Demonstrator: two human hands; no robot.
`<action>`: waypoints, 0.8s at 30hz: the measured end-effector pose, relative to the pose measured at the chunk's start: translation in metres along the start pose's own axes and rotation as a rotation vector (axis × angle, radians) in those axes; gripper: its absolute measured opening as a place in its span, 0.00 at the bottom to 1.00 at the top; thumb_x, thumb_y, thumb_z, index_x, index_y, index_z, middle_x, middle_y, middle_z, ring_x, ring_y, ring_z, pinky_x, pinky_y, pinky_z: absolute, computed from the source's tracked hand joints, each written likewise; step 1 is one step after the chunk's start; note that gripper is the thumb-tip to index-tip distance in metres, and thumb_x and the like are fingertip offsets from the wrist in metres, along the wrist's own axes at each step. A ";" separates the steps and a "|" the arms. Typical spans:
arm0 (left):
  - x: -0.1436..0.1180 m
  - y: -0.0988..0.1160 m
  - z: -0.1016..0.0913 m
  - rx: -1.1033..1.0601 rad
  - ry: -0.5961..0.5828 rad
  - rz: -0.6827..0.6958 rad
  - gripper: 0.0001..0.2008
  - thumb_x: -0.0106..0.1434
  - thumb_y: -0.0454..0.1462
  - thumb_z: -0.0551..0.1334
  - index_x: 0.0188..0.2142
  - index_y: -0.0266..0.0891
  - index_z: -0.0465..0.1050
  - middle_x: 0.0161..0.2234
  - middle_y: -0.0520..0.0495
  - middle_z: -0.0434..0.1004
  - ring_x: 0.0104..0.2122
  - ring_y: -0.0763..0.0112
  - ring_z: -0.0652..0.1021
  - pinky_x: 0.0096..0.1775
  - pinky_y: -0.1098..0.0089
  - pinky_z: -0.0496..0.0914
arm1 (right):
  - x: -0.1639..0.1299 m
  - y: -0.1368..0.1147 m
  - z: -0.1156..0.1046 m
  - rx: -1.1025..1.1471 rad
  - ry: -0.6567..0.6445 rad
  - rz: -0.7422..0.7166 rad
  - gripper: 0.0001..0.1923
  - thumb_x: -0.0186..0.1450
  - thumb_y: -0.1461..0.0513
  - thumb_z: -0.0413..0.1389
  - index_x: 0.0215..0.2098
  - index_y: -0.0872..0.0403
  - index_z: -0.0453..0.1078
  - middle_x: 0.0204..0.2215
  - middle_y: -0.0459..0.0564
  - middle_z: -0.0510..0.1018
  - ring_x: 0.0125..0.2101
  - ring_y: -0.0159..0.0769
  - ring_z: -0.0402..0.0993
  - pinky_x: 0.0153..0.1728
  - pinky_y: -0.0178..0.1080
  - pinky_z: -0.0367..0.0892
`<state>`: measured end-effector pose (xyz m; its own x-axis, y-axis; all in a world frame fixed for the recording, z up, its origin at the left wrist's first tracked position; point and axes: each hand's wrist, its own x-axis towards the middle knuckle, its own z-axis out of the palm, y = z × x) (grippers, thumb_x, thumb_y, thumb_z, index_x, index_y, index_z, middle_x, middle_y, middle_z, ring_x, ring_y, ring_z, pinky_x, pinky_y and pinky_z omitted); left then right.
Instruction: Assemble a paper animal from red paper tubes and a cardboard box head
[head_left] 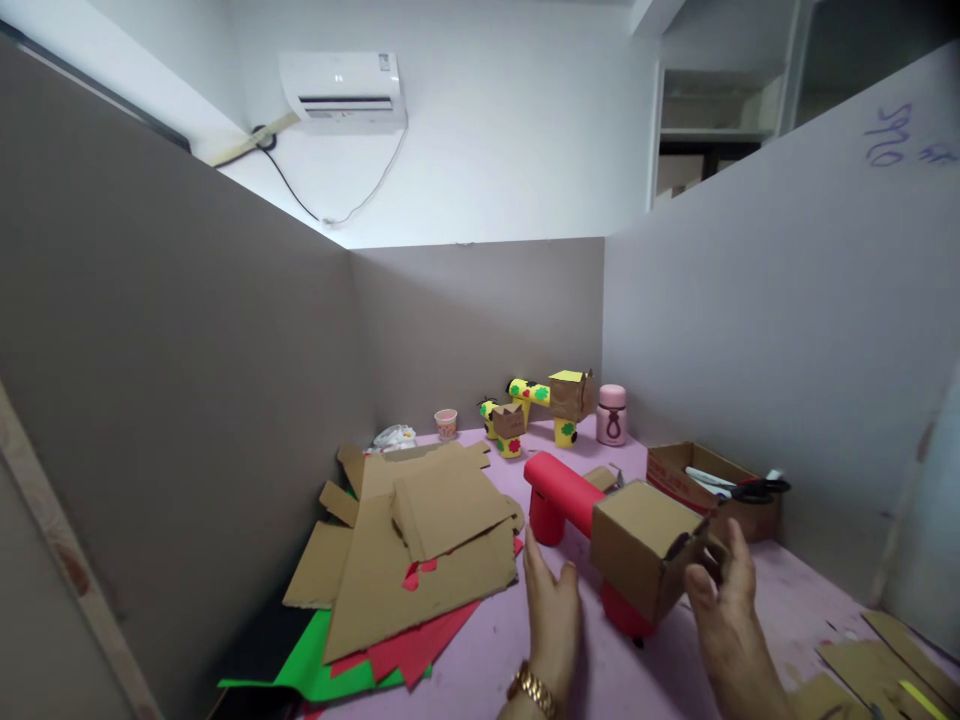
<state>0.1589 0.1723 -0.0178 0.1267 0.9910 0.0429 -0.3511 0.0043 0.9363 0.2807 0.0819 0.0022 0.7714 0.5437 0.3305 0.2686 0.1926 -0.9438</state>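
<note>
A craft figure stands on the table in front of me, with a red tube body (566, 490), red legs and a cardboard box head (645, 540) that has dark marks on its right side. My left hand (553, 605) is just left of the box head, fingers stretched out, holding nothing; a gold watch (531, 690) circles its wrist. On the other side of the box, my right hand (731, 620) is raised with thumb and fingers apart. Whether its fingers touch the box's right side, I cannot tell.
Cardboard sheets (450, 500), red paper (420, 645) and green paper (322, 660) are piled at left. Behind stand two yellow spotted figures (568, 400), a paper cup (445, 423) and a pink bottle (612, 418). A box (675, 465) with scissors (757, 490) is at right. Grey partitions enclose the table.
</note>
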 end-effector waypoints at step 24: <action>-0.024 0.082 -0.056 0.027 -0.254 -0.021 0.33 0.43 0.37 0.70 0.50 0.41 0.67 0.45 0.43 0.77 0.51 0.50 0.72 0.51 0.59 0.67 | -0.080 0.003 0.059 0.304 -0.241 -0.114 0.32 0.62 0.43 0.49 0.58 0.52 0.59 0.54 0.59 0.70 0.53 0.49 0.67 0.45 0.43 0.69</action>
<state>0.0757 0.1560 0.0381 0.3645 0.9252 0.1061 -0.3209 0.0179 0.9469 0.1853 0.0873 -0.0266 0.5792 0.6741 0.4585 0.1343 0.4758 -0.8692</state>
